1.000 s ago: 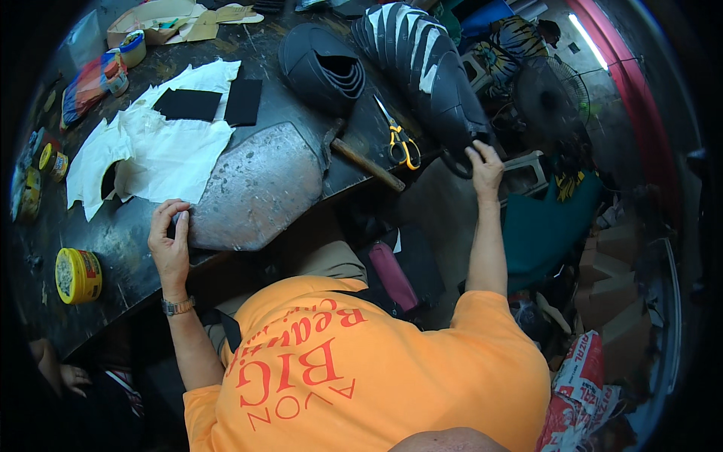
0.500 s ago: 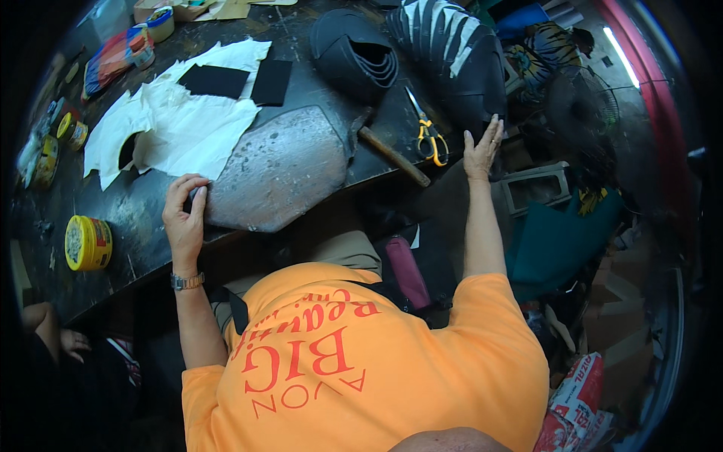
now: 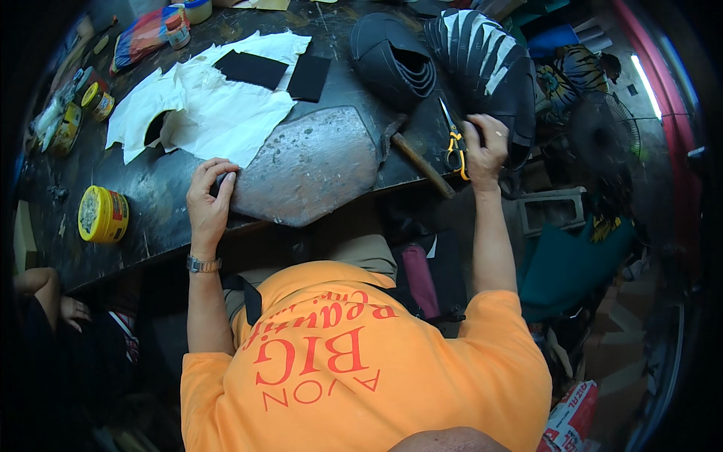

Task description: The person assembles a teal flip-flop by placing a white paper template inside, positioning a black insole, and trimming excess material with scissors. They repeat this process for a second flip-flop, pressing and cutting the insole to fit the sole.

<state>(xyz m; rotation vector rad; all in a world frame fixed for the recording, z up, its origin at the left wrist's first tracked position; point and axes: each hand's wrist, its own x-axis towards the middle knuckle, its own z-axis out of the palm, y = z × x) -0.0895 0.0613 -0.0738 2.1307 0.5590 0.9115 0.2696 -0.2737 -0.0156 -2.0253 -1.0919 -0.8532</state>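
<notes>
We are facing a dark workbench (image 3: 162,196), where a white sheet (image 3: 203,105) is lying beyond our left hand (image 3: 208,200). A grey-brown slab (image 3: 309,162) is lying along the near edge, and a ribbed black stack (image 3: 512,87) is resting just past our right hand (image 3: 488,151). Our left fingers are bending at the slab's left corner; we cannot tell whether they are pinching anything. A hammer (image 3: 422,163) is lying left of the scissors (image 3: 454,147), which are pointing away from us, slightly leftward. Our right hand is nearer: the handles are lying just left of its curling fingers, whose contact we are unable to tell.
</notes>
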